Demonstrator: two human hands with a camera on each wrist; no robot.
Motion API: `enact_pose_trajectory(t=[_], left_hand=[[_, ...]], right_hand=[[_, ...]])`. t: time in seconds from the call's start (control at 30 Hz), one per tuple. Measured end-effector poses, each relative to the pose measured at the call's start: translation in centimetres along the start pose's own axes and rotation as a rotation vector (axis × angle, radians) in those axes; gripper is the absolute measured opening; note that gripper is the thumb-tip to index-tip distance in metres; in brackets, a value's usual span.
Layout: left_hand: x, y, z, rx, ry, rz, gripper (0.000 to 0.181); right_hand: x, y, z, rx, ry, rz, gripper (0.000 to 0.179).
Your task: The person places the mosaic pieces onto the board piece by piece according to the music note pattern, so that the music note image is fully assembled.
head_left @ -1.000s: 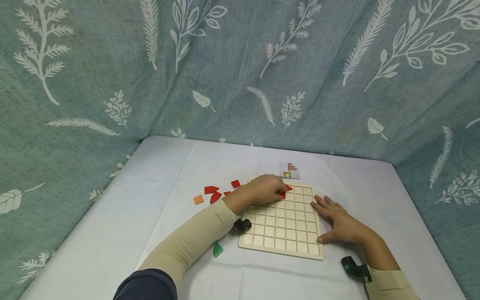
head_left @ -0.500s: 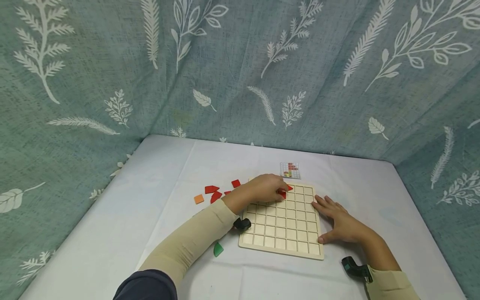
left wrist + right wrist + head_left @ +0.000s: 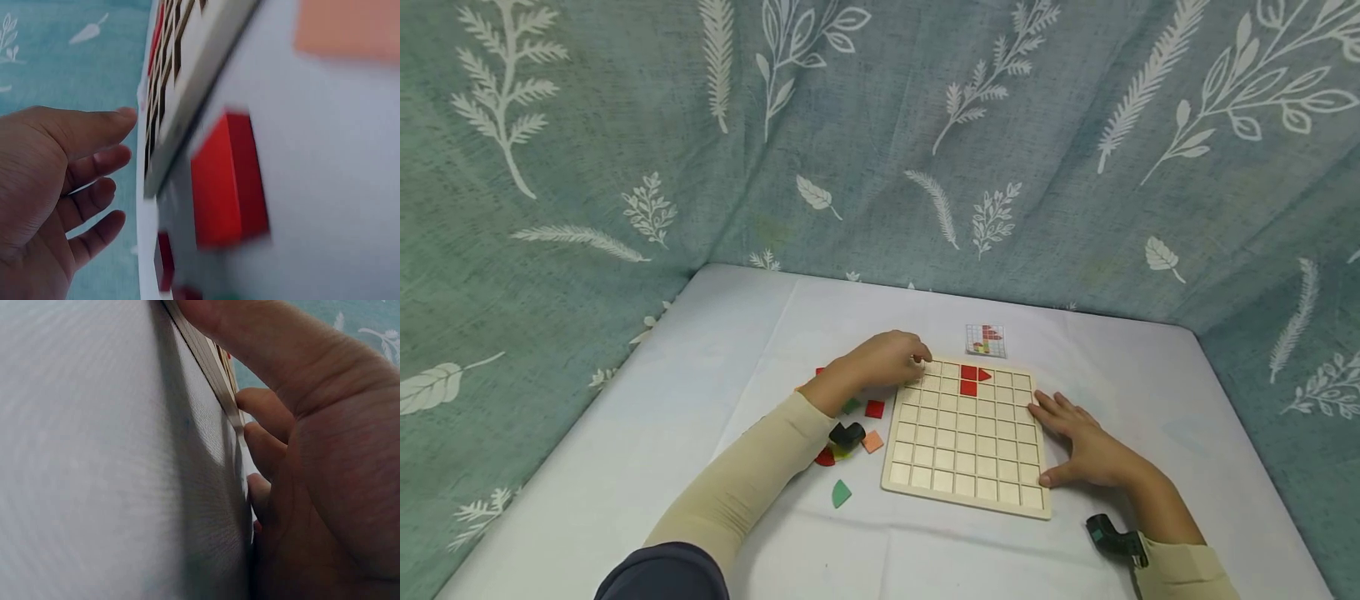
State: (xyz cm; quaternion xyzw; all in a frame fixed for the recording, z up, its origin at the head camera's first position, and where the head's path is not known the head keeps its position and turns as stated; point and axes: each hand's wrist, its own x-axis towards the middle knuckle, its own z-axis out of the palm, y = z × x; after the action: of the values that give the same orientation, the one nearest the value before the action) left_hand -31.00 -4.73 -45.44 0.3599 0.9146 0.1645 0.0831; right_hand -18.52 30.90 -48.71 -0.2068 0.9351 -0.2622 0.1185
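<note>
A pale wooden grid board [image 3: 955, 450] lies on the table. In its upper rows sit two red square tiles [image 3: 968, 388] and a red triangular tile [image 3: 985, 375]. My left hand [image 3: 883, 358] hovers over the board's far left corner; in the left wrist view its fingers [image 3: 94, 197] are loosely bent with nothing between them. A loose red square tile [image 3: 215, 181] lies beside the board there. On the right, my right hand [image 3: 1082, 446] rests spread along the board's edge, its thumb and fingertips touching the side.
A small printed pattern card [image 3: 985, 341] lies behind the board. Left of the board are scattered loose tiles, among them a red square [image 3: 875, 409], an orange square [image 3: 872, 442] and a green quarter-circle [image 3: 842, 493]. My left forearm partly covers others. A leaf-patterned curtain [image 3: 850, 167] stands behind.
My left hand has let go of a red square tile on the board and moved left to the board's corner, uncovering the red tiles. The right hand stays in place.
</note>
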Motion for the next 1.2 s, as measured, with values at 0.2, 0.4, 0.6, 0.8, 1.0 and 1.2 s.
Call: enact_pose_trajectory(t=[0.2, 0.4, 0.6, 0.8, 1.0, 1.2], left_hand=[[-1.6, -2.3, -0.6, 0.029, 0.026, -0.037, 0.027], [-3.7, -4.5, -0.9, 0.047, 0.054, -0.073, 0.027], [-5.0, -6.2, -1.1, 0.02, 0.047, -0.176, 0.028], [-5.1, -6.3, -1.0, 0.024, 0.033, -0.171, 0.029], [-4.1, -5.2, -0.7, 0.075, 0.018, -0.151, 0.03], [-3.2, -4.1, -0.7, 0.103, -0.002, -0.158, 0.032]], right_hand=[[0.0, 0.1, -0.1, -0.001, -0.001, -0.004, 0.119], [0.1, 0.0, 0.0, -0.008, 0.004, 0.005, 0.12], [0.0, 0.0, 0.1, -0.008, -0.001, 0.003, 0.12], [0.0, 0.1, 0.1, -0.007, 0.001, -0.003, 0.12], [0.0, 0.2, 0.1, -0.006, 0.002, 0.0, 0.119], [-0.1, 0.1, 0.1, -0.016, 0.01, 0.01, 0.119]])
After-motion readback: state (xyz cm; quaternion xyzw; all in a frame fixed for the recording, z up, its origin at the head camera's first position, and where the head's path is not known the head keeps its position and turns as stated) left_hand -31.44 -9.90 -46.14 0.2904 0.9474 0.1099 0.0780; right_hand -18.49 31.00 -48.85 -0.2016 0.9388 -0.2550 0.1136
